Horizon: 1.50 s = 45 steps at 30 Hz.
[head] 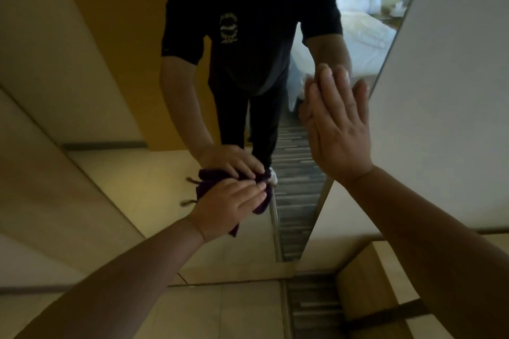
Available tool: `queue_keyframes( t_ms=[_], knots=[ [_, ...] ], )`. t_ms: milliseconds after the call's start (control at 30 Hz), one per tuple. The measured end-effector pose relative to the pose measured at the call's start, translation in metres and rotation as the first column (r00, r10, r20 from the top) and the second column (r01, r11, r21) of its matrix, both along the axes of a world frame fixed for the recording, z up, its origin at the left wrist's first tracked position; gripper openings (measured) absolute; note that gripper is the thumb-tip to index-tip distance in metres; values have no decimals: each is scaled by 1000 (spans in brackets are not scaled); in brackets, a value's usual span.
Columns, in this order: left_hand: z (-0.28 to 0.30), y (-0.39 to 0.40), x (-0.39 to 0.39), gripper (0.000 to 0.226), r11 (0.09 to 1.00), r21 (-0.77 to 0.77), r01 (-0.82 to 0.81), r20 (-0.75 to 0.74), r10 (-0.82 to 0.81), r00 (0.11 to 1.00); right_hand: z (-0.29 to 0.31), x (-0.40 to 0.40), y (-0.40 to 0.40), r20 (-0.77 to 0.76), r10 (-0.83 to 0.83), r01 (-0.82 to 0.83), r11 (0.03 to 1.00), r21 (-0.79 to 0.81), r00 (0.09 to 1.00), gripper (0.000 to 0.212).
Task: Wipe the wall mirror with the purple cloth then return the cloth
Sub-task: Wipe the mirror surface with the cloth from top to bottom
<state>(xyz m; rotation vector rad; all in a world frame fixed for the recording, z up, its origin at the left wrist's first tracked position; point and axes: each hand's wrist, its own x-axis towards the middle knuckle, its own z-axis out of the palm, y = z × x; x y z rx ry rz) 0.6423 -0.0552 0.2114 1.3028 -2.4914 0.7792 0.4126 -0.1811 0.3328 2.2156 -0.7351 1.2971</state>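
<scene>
The wall mirror (132, 85) fills most of the view and reflects a person in a dark shirt. My left hand (225, 205) presses the purple cloth (261, 205) flat against the lower middle of the glass; the cloth bunches under my fingers and a corner hangs below my palm. My right hand (340, 129) is flat with fingers together, resting on the glass near the mirror's right edge, holding nothing. Both hands have their reflections meeting them in the glass.
A pale wall panel (446, 91) borders the mirror on the right. A wooden cabinet top (366, 283) sits low right. Striped dark flooring (308, 311) and beige tiles (234, 311) lie below. A white bed (363, 27) shows in the reflection.
</scene>
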Motion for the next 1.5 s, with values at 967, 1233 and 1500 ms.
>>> queue_keyframes(
  t_ms=[967,1233,1500],
  knots=[
    [30,-54,-67,42,995,-39,97,248,-85,965,-65,-111,-19,-232,-249,328,848,417,940,58],
    [214,-85,-114,29,836,-544,74,-127,-170,977,0,-102,-32,-87,-272,285,889,358,958,61],
    [116,-109,-133,42,866,-475,158,194,-72,978,-4,-106,-74,1,-255,254,964,75,967,64]
  ],
)
